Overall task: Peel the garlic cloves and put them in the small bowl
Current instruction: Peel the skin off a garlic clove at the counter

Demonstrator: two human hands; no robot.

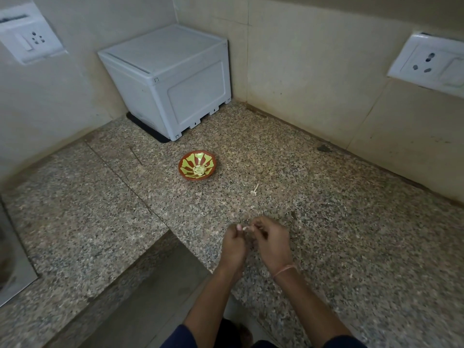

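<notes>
A small red bowl (197, 166) with a yellow-green sunburst pattern sits on the speckled granite counter (326, 222); pale peeled garlic lies in its middle. Nearer to me, my left hand (233, 244) pinches a small pale garlic clove (239, 228) at its fingertips. My right hand (272, 241) is close beside it, pinching a thin strip of skin (248, 227) that runs from the clove. Both hands hover just above the counter, well in front of the bowl. A bare garlic stem (254, 190) lies on the counter between the hands and the bowl.
A white plastic box (170, 79) stands in the back corner on a dark mat. Wall sockets are at the left (30, 38) and right (431, 62). A steel sink edge (12, 259) shows at far left. The counter steps inward near my body.
</notes>
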